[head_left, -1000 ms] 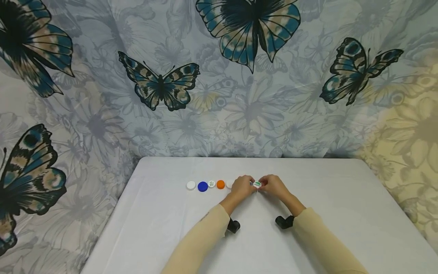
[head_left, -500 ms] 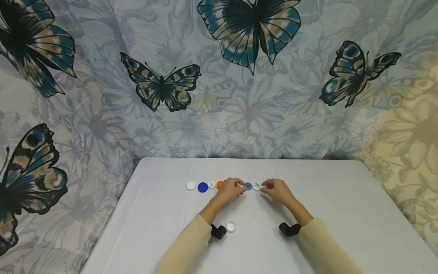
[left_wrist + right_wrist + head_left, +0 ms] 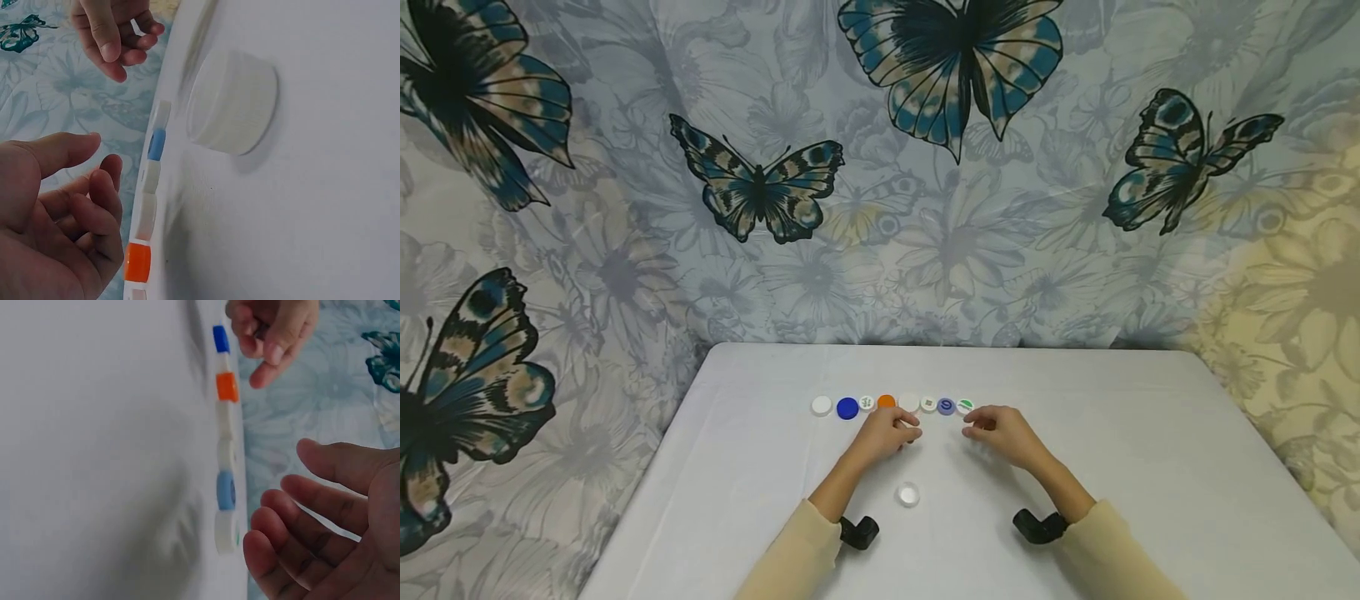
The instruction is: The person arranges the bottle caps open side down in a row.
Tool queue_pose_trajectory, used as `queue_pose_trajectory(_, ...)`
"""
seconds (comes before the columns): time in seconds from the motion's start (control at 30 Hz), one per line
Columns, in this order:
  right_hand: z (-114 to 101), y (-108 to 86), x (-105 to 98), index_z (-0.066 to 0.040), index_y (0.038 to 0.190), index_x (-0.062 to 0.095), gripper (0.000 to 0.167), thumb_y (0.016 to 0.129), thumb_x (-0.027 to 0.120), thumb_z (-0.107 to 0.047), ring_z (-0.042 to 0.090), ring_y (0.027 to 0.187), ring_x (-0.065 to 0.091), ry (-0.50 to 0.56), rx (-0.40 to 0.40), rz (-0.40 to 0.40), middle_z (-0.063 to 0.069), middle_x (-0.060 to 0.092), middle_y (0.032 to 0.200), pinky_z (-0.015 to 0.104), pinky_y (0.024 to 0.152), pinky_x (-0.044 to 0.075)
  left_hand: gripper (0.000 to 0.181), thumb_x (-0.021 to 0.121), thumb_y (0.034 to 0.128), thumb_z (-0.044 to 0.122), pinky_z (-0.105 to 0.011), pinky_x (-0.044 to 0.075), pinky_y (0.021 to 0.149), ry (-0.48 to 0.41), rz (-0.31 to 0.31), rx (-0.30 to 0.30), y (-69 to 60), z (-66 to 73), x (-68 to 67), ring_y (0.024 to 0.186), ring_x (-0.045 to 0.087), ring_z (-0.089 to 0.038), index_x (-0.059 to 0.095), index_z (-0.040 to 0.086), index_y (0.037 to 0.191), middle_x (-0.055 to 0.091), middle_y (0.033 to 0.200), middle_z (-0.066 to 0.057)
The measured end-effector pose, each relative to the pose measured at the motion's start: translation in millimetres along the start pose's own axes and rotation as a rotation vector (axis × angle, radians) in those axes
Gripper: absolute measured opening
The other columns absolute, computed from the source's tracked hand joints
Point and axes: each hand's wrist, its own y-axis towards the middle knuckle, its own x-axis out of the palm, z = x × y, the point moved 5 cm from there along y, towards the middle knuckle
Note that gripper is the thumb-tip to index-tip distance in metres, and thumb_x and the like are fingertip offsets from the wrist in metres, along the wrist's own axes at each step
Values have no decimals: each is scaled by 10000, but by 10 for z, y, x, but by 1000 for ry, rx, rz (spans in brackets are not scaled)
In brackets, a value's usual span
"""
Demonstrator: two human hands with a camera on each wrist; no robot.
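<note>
A row of bottle caps lies across the far part of the table. From left to right come a white cap (image 3: 822,406), a dark blue cap (image 3: 847,408), a printed white cap, an orange cap (image 3: 887,401), a plain white cap, another printed white one, a light blue cap (image 3: 946,407) and a white cap with a green mark (image 3: 965,405). My left hand (image 3: 883,435) hovers just in front of the orange cap, fingers loosely bent around nothing. Near the row's right end, my right hand (image 3: 1006,435) holds nothing, its fingers relaxed in the right wrist view.
One separate white cap (image 3: 907,494) sits nearer me, between the forearms; it looks large in the left wrist view. A black wrist camera (image 3: 1039,527) is strapped to each arm. Behind the white table (image 3: 730,483) hangs a butterfly-print cloth (image 3: 760,292).
Both hands have let go of the caps at the row's right end and drawn back toward me, the left also moving left. The separate white cap has come into sight.
</note>
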Motion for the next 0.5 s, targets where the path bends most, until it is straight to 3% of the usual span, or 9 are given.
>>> queue_pose_trajectory(0.23,-111,-81,179,-4,1002,720,207,867,713,-160,113,714,534,36,-44,-31,7,656,790,218,620,443,197,714,852,175,-210,384,517,-2,3,2,-165,-79,-45,527,493,-88,716,30,987,651,655,-89)
queue_pose_trajectory(0.5,-176,-141,388,-3,983,713,206,850,726,-161,101,698,521,70,-74,-104,-1,625,776,206,597,446,161,711,858,171,-218,398,504,-4,-8,-47,-376,-204,-81,534,494,-90,714,47,961,630,651,-48)
